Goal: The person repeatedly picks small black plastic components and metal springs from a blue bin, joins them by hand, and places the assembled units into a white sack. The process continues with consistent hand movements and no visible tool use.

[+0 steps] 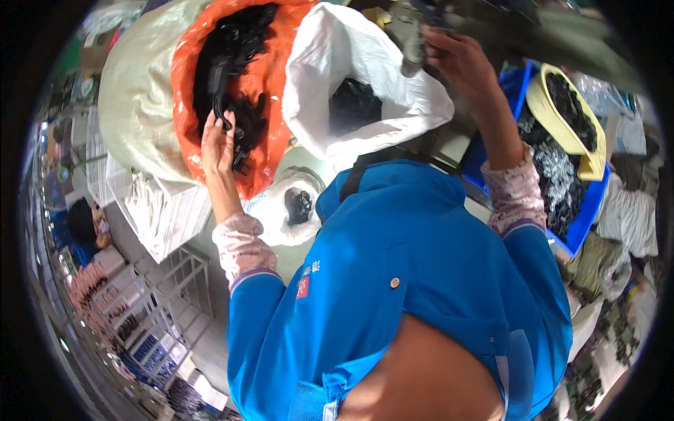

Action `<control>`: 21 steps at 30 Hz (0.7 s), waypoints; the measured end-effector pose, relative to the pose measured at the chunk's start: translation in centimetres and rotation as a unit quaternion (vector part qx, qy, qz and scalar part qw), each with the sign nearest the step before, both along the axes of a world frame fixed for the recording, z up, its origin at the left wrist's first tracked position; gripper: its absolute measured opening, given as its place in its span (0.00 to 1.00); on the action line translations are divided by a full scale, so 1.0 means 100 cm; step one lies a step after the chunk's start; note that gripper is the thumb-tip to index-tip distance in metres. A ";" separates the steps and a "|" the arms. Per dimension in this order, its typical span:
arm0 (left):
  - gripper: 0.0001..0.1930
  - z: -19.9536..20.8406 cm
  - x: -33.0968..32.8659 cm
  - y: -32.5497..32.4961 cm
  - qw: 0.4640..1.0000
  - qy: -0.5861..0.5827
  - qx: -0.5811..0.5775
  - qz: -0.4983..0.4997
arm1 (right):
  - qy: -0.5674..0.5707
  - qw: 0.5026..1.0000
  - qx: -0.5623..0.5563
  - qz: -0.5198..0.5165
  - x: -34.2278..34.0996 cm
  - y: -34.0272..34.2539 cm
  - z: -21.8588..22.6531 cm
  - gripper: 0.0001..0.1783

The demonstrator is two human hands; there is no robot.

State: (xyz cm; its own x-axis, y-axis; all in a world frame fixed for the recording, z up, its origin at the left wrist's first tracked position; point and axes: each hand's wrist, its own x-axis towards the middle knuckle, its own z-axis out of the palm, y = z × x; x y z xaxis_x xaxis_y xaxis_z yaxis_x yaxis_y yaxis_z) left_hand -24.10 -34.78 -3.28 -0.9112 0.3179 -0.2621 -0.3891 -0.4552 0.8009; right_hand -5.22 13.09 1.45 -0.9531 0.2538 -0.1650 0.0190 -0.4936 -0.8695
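My left hand (pixel 218 146) reaches over the orange bag (pixel 184 88) and pinches a long black plastic piece (pixel 220 85) between thumb and fingers. Loose black plastic parts (pixel 242 38) fill that bag. On the other side, my right hand (pixel 462 62) is raised beside a grey metal machine part (pixel 409 38). Its fingertips are bent together next to the metal; what they hold, if anything, is too dark to make out. Between my hands stands an open white woven sack (pixel 309 77), with dark shiny pieces (pixel 356 104) at its bottom.
A smaller white bag (pixel 272 223) with black pieces sits by my waist. To the right, a blue crate (pixel 588 219) holds black and clear parts plus a yellow container (pixel 593 165). A pale full sack (pixel 137 91), a white basket (pixel 165 228) and a metal rack (pixel 158 295) stand left.
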 end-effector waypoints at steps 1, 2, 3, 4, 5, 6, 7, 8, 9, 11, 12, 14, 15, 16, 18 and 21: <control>0.25 -0.003 0.011 0.003 0.997 0.004 0.067 -0.043 | 0.014 1.000 -0.003 -0.018 -0.002 -0.008 -0.003 0.10; 0.30 -0.010 0.022 0.012 0.986 0.000 0.139 -0.096 | -0.007 0.995 0.027 -0.100 -0.004 -0.018 -0.011 0.11; 0.32 0.002 0.042 0.036 0.978 -0.024 0.162 -0.126 | 0.001 0.962 0.240 -0.128 0.000 -0.029 -0.012 0.11; 0.30 0.004 0.054 0.049 0.970 -0.014 0.184 -0.156 | -0.004 0.910 0.378 -0.169 -0.003 -0.040 -0.006 0.11; 0.30 0.012 0.069 0.067 0.963 -0.027 0.206 -0.173 | -0.025 0.835 0.504 -0.220 -0.005 -0.052 -0.001 0.12; 0.30 0.019 0.081 0.086 0.956 -0.037 0.225 -0.186 | 0.047 0.791 0.545 -0.273 -0.003 -0.057 -0.008 0.11; 0.28 0.020 0.087 0.104 0.950 -0.023 0.213 -0.225 | 0.086 0.791 0.511 -0.326 -0.005 -0.061 -0.020 0.11; 0.27 0.023 0.093 0.120 0.946 -0.008 0.201 -0.256 | 0.094 0.821 0.471 -0.310 0.002 -0.062 -0.023 0.11; 0.23 0.030 0.105 0.140 0.972 0.011 0.093 -0.214 | 0.075 0.826 0.477 -0.293 0.016 -0.061 -0.023 0.12; 0.20 0.039 0.127 0.173 0.964 0.052 0.017 -0.261 | 0.036 0.872 0.411 -0.262 0.050 -0.072 -0.017 0.17; 0.18 0.041 0.140 0.185 0.957 0.066 -0.016 -0.283 | 0.017 0.907 0.340 -0.248 0.077 -0.081 -0.006 0.21; 0.14 0.045 0.171 0.210 0.886 0.186 -0.173 -0.389 | 0.010 0.925 0.313 -0.214 0.129 -0.091 0.025 0.22; 0.14 0.042 0.193 0.220 0.884 0.170 -0.178 -0.397 | 0.026 0.924 0.304 -0.229 0.147 -0.094 0.031 0.20; 0.15 0.036 0.205 0.227 0.859 0.169 -0.214 -0.433 | 0.044 0.922 0.295 -0.248 0.161 -0.095 0.036 0.19; 0.18 0.026 0.226 0.241 0.787 0.206 -0.204 -0.545 | -0.037 0.905 0.362 -0.218 0.185 -0.091 0.023 0.14; 0.22 0.047 0.248 0.272 0.771 0.165 -0.140 -0.599 | 0.015 0.859 0.441 -0.260 0.210 -0.095 0.003 0.08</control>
State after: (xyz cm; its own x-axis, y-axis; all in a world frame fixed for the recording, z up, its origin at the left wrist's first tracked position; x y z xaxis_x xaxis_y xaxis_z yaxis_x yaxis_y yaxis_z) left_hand 0.74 -7.54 1.44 -0.0400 0.9560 -0.2906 -0.1498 0.2819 0.9477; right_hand 15.74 3.55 1.76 -0.6735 0.6606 0.3317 -0.0329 0.4215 -0.9062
